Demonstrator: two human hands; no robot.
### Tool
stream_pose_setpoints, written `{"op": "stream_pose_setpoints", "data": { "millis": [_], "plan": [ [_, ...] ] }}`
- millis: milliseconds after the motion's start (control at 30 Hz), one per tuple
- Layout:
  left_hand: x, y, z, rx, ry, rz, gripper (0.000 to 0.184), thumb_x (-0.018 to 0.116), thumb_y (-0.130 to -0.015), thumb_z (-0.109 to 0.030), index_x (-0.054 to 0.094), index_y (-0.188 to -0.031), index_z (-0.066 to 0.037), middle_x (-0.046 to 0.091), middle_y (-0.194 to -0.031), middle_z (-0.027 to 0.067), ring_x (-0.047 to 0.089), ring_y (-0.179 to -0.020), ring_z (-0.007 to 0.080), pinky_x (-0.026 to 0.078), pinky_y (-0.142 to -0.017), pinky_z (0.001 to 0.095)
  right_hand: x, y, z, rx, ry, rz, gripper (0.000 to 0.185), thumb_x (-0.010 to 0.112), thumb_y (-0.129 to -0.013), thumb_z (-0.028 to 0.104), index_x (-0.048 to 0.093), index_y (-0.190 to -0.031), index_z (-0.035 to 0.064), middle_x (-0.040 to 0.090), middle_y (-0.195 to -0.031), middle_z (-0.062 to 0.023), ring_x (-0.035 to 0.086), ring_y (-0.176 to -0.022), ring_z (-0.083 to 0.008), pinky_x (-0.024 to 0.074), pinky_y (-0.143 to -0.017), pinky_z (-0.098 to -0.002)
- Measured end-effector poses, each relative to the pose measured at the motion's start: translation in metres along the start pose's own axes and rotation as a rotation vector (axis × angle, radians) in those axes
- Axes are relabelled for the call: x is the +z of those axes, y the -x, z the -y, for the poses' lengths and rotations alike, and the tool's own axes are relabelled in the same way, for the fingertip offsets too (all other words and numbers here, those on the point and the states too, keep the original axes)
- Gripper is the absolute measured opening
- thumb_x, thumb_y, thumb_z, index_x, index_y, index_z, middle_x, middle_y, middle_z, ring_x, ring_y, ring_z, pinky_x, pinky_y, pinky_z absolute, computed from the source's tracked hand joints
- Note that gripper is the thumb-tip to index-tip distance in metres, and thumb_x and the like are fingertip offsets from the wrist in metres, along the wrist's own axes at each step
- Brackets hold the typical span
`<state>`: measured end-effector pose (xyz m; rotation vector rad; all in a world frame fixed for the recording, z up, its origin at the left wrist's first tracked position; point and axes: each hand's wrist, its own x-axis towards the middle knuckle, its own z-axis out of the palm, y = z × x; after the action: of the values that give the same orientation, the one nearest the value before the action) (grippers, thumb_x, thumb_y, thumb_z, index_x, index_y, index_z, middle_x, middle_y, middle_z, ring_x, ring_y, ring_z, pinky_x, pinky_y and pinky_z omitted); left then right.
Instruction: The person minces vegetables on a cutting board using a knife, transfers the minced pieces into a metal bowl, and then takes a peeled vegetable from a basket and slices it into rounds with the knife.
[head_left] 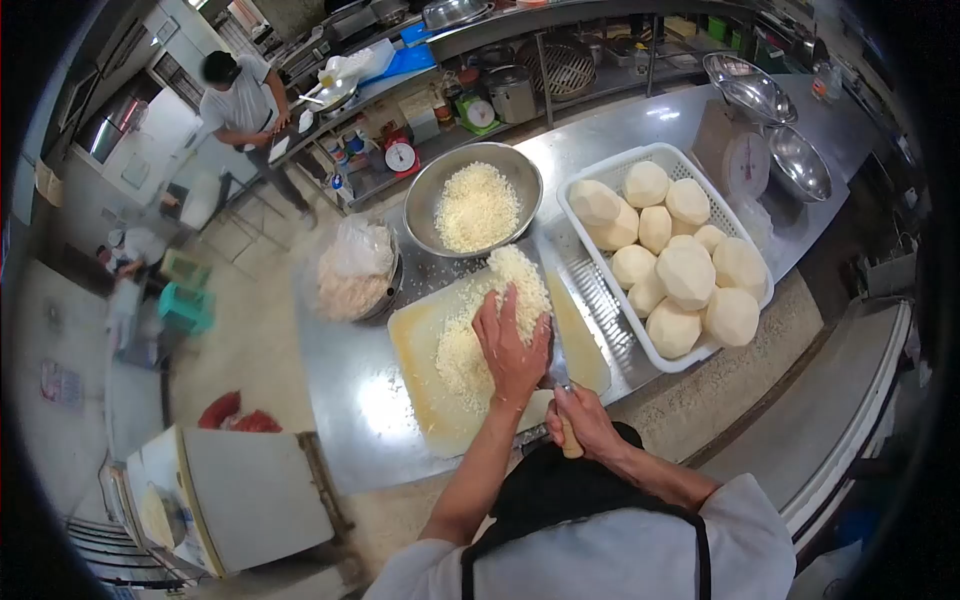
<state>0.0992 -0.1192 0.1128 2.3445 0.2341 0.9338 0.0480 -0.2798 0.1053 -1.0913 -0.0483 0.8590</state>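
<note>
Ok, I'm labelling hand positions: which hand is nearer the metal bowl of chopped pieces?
Left. The left hand is against loose chopped pieces on the near side of the bowl; the right hand is farther back, gripping the knife handle.

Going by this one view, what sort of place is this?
Most likely a commercial kitchen: chopped pale food on a cutting board, a white basket loaded with peeled pale vegetables, and a red dial scale on the shelving behind.

Knife blade (559, 368) partly hidden by left hand (515, 348), poster (62, 384) lettering unreadably small, white shirt (590, 562) cut off below
</note>
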Motion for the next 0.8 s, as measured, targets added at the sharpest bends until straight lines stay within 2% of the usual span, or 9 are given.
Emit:
{"op": "stream_pose_setpoints", "data": {
  "millis": [167,233,333,400,500,567,667,767,800],
  "plan": [
    [0.034,-0.099,0.033,0.094,-0.083,-0.072,0.062,0.075,-0.089,-0.025,0.055,-0.142,0.001,0.05,-0.137,0.0328,0.046,-0.125,0.0489,0.037,-0.11,0.0548,-0.003,-0.074,0.063,-0.088,-0.035,0.061,0.037,0.052,-0.108,0.044,0.05,-0.097,0.0082,0.055,-0.067,-0.0026,0.054,-0.051,-0.0124,0.0443,-0.048,-0.0272],
    [0.063,-0.145,0.066,0.031,-0.122,-0.1,0.062,0.075,-0.089,-0.024,0.055,-0.142,0.001,0.052,-0.138,0.032,0.047,-0.127,0.0475,0.037,-0.11,0.0532,-0.007,-0.091,0.082,-0.064,-0.072,0.059,0.037,0.054,-0.108,0.044,0.051,-0.096,0.0085,0.055,-0.066,-0.0022,0.054,-0.051,-0.0121,0.0441,-0.048,-0.027],
    [0.109,-0.19,0.155,0.12,-0.095,-0.058,0.051,0.074,-0.091,-0.026,0.062,-0.134,-0.001,0.062,-0.128,0.0237,0.055,-0.119,0.0438,0.042,-0.105,0.052,-0.017,-0.091,0.083,0.026,-0.085,0.006,0.034,0.061,-0.105,0.039,0.055,-0.093,0.0074,0.056,-0.066,-0.0016,0.054,-0.051,-0.0103,0.0444,-0.049,-0.0271],
    [0.112,-0.187,0.186,0.115,-0.138,0.05,0.042,0.072,-0.093,-0.026,0.066,-0.127,-0.003,0.067,-0.12,0.0193,0.059,-0.113,0.0411,0.045,-0.101,0.0506,-0.035,-0.067,0.06,-0.026,0.144,-0.013,0.031,0.063,-0.103,0.035,0.058,-0.095,0.0055,0.057,-0.067,-0.0012,0.054,-0.052,-0.0095,0.0446,-0.049,-0.0272],
    [0.06,-0.148,0.148,0.031,-0.031,-0.037,0.031,0.068,-0.097,-0.024,0.07,-0.12,-0.003,0.07,-0.111,0.017,0.063,-0.106,0.0389,0.047,-0.097,0.0484,-0.072,-0.026,0.033,0.057,0.294,-0.032,0.026,0.069,-0.099,0.027,0.062,-0.106,0.0027,0.058,-0.067,-0.0004,0.055,-0.054,-0.0079,0.0451,-0.051,-0.0265],
    [0.017,-0.102,0.156,-0.303,0.109,0.224,0.026,0.062,-0.101,-0.02,0.07,-0.117,-0.002,0.07,-0.111,0.0185,0.065,-0.105,0.0368,0.047,-0.097,0.0472,-0.082,0.008,0.054,0.232,0.5,-0.071,0.028,0.072,-0.097,0.026,0.064,-0.111,0.0027,0.059,-0.068,0.0001,0.057,-0.055,-0.0073,0.0459,-0.053,-0.0259],
    [0.012,-0.034,0.225,-0.184,0.049,0.294,0.036,0.053,-0.106,-0.025,0.066,-0.132,-0.003,0.064,-0.133,0.02,0.057,-0.128,0.037,0.043,-0.109,0.0447,-0.103,0.032,0.05,0.216,0.68,-0.124,0.037,0.073,-0.094,0.026,0.064,-0.122,0.0021,0.066,-0.071,-0.007,0.064,-0.059,-0.0171,0.0503,-0.058,-0.0329],
    [0.025,0.0,0.222,-0.167,-0.046,0.375,0.045,0.048,-0.108,-0.031,0.059,-0.143,-0.005,0.055,-0.149,0.0194,0.046,-0.144,0.036,0.036,-0.118,0.0429,-0.127,0.02,0.031,-0.274,1.074,-0.134,0.046,0.073,-0.092,0.026,0.062,-0.129,0.0016,0.069,-0.075,-0.0175,0.069,-0.068,-0.0315,0.0535,-0.065,-0.0421],
    [0.026,-0.008,0.21,-0.176,-0.001,0.449,0.047,0.047,-0.108,-0.032,0.057,-0.145,-0.006,0.052,-0.153,0.0188,0.041,-0.147,0.036,0.034,-0.12,0.043,-0.125,0.011,0.034,-0.219,1.033,-0.107,0.048,0.073,-0.091,0.027,0.062,-0.129,0.0005,0.069,-0.077,-0.0211,0.069,-0.072,-0.0371,0.0533,-0.069,-0.0463]
  ]
}}
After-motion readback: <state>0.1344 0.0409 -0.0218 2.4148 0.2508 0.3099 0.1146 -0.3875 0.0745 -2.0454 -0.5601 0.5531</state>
